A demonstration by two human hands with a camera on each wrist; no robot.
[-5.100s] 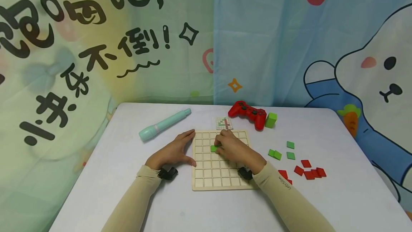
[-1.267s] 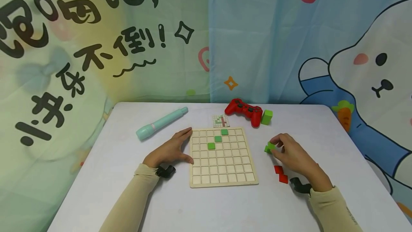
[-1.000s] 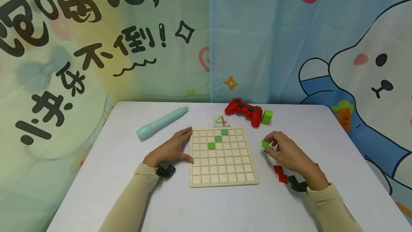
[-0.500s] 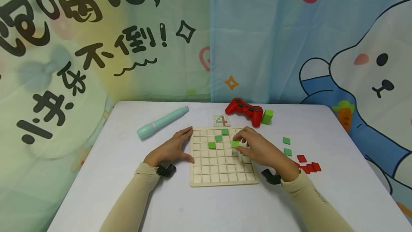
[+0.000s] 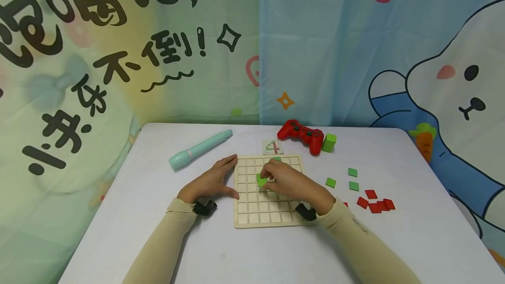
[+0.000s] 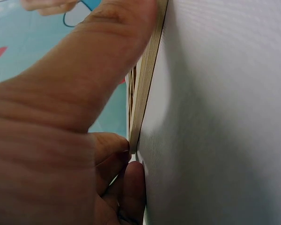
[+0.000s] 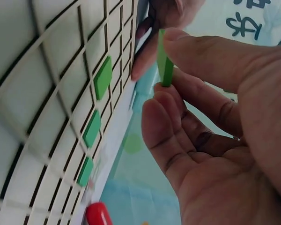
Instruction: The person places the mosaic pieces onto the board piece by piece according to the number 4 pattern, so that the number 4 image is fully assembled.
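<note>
My right hand (image 5: pixel 292 182) pinches a square green tile (image 7: pixel 165 61) between thumb and finger, held over the wooden grid board (image 5: pixel 268 219). In the right wrist view the tile stands on edge, apart from the board's surface. Three green tiles lie in the grid cells in a diagonal line; the nearest tile (image 7: pixel 103 78) shows best there, while in the head view my hand hides part of the row. My left hand (image 5: pixel 213 182) rests at the board's left side, its thumb (image 6: pixel 117 28) against the edge and its fingers by the far corner.
Right of the board lie loose green tiles (image 5: pixel 353 172) and several red tiles (image 5: pixel 375 207). Behind it are a small pattern card (image 5: pixel 272 147), a red game controller (image 5: pixel 301 136) and a green block (image 5: pixel 329 143). A teal tube-shaped object (image 5: pixel 200 149) lies back left.
My right hand has taken a green tile from the pair on the table right of the board and carried it left over the grid. The left hand has stayed at the board's edge.
</note>
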